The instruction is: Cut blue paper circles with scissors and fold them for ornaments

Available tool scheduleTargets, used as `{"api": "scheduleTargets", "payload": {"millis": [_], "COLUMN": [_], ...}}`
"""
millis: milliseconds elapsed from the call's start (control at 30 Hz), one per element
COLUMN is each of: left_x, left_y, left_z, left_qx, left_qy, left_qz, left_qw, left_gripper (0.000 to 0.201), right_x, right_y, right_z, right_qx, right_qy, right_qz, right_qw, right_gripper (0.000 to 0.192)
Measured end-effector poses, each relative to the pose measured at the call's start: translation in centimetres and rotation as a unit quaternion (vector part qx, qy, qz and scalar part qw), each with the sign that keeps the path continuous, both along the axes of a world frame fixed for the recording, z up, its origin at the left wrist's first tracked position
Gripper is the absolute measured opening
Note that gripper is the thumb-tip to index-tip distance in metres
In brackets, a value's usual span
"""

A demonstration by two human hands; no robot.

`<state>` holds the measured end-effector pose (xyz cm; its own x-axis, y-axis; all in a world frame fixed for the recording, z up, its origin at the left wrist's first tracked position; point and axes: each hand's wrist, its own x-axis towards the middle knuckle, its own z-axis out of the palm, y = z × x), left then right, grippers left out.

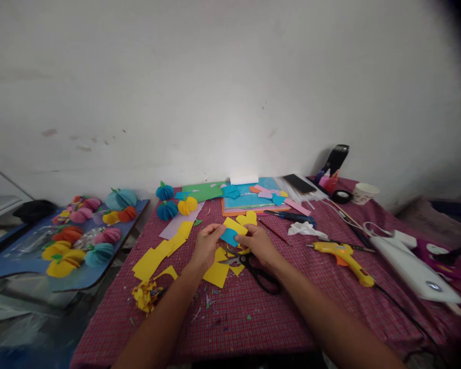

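Above the middle of the table, my hands meet over a small blue paper piece point(228, 237) lying in front of a yellow paper piece point(235, 225). My left hand point(206, 248) pinches the blue piece at its left edge. On the other side, my right hand point(258, 245) is closed on the yellow piece, its thumb tip against the blue one. Black-handled scissors point(259, 274) rest partly beneath my right hand. Yellow paper sheets point(216, 274) lie under the hands, and yellow rounded cutouts point(248, 218) sit just behind them.
Right: a yellow glue gun point(340, 253), white power strip point(415, 269), paper cup point(364, 193) and black bottle point(336, 159). Behind: coloured sheets point(203, 191) and a phone point(299, 183). Left: paper pumpkins point(187, 205), crumpled yellow scraps point(146, 296), and a blue side table point(126, 241) holding more pumpkins.
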<state>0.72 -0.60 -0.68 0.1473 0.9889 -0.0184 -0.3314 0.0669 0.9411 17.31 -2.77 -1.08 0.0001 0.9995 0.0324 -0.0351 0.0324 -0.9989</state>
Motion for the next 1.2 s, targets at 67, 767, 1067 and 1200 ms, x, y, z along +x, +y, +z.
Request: {"api": "scheduleTargets", "payload": {"millis": [67,767,1067,1200], "left_x": [0.0,0.3,0.3,0.1], "left_y": [0.0,0.0,0.1,0.0], "left_z": [0.0,0.0,-0.1,0.3], "left_qx": [0.003,-0.023,0.015,0.041], "left_qy": [-0.002,0.008,0.06,0.091], "left_qz": [0.005,-0.014,-0.005,-0.003], "left_qw": [1.0,1.0,0.998,0.995], "left_gripper": [0.032,0.035,0.033,0.029], "right_x": [-0.1,0.4,0.3,0.7], "right_y": [0.1,-0.3,-0.3,-0.4], "right_z": [-0.2,0.6,0.9,1.3], "right_qx": [-0.007,0.03,0.088,0.118], "right_qy": [0.006,-0.013,-0.032,-0.066], "right_qz": [0.009,-0.04,-0.066,-0.024], "right_qw": [1.0,0.999,0.993,0.99], "right_gripper": [0.02,0.03,0.04,0.036]}}
